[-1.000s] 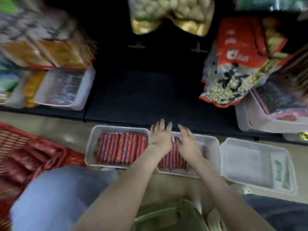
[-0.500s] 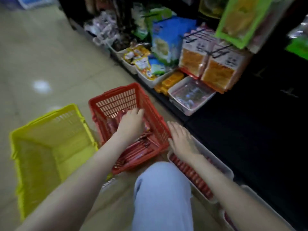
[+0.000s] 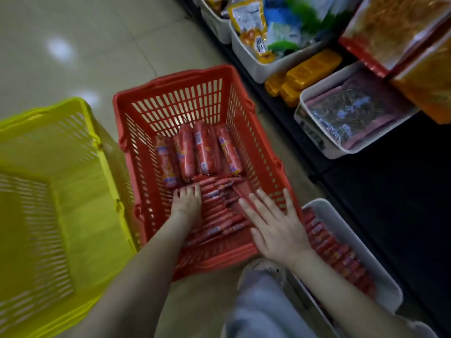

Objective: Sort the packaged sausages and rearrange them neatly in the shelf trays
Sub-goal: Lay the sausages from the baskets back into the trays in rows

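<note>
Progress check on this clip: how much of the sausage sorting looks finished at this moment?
Done: a white tray by the shelf holds a neat row of thin sausages. In hand: the left hand rests on loose thin sausages in the red basket, and the right hand is spread open at its rim; nothing is lifted yet. Left: that pile and the thick sausages behind it.

No word, brand or number can be read; dark characters stand on the orange-yellow pouch [image 3: 259, 46] in a white shelf tray [image 3: 246, 58], too blurred to make out. The thick sausages [image 3: 202, 152] in the red basket [image 3: 170, 81] bear blue and yellow label patches, illegible; a dark strip [image 3: 312, 135] on the nearer white tray [image 3: 299, 111] is equally unreadable.
</note>
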Tool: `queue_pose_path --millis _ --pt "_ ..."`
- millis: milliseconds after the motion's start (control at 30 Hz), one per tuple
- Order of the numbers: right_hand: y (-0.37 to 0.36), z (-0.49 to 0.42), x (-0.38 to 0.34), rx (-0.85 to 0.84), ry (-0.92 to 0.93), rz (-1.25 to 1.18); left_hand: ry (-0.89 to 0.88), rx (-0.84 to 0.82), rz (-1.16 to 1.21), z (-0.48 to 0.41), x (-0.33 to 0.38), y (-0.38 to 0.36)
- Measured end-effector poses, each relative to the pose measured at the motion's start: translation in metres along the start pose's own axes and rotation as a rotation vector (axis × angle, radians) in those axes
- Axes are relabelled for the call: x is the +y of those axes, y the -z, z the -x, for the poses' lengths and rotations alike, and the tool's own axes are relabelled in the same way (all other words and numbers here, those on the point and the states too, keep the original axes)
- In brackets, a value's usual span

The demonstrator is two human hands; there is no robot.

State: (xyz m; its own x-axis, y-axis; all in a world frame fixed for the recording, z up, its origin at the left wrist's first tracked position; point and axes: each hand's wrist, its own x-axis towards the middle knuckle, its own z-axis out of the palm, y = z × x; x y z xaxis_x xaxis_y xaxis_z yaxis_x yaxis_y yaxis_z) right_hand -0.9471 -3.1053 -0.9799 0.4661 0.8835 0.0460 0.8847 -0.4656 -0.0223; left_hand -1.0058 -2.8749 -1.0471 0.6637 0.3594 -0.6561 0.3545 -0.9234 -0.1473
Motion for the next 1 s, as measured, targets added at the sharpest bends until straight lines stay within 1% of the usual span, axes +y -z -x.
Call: queue_pose_path --millis 167,233,300,367,500,667,767,833,867,933,967,1000 --pt "-0.012 0.001 0.001 0.104 0.024 -0.022 0.056 0.009 0.091 -0.023 0.005 -0.011" --pt "-0.017 0.002 0.001 0.142 0.047 -0.052 0.033 0.012 0.109 -0.027 0.001 -0.007" --pt "-0.022 0.004 0.001 0.207 0.048 -0.095 -0.010 -0.021 0.163 -0.028 0.001 -0.006" --pt "-0.024 0.006 0.000 0.285 0.034 -0.083 -0.019 -0.029 0.170 -0.029 0.004 -0.007" --pt "-0.026 0.006 0.002 0.390 0.049 -0.061 -0.065 0.096 0.061 -0.035 0.003 -0.005" --pt "-0.030 0.008 0.002 0.429 0.053 -0.070 -0.038 0.096 0.147 -0.025 0.009 0.001" --pt "-0.028 0.008 0.002 0.363 0.049 -0.074 0.026 0.134 0.244 -0.004 0.010 0.017" --pt "-0.020 0.006 0.001 0.250 0.019 -0.087 0.075 0.197 0.359 0.019 0.008 0.038" --pt "-0.014 0.005 0.000 0.156 -0.001 -0.113 0.089 0.230 0.415 0.035 0.008 0.052" --pt "0.005 0.002 0.004 -0.079 -0.041 -0.261 0.087 0.293 0.523 0.070 0.009 0.083" --pt "0.021 0.001 0.007 -0.164 -0.102 -0.412 0.069 0.325 0.578 0.090 0.011 0.100" --pt "0.041 0.001 0.008 -0.210 -0.197 -0.623 0.033 0.353 0.635 0.109 0.014 0.118"
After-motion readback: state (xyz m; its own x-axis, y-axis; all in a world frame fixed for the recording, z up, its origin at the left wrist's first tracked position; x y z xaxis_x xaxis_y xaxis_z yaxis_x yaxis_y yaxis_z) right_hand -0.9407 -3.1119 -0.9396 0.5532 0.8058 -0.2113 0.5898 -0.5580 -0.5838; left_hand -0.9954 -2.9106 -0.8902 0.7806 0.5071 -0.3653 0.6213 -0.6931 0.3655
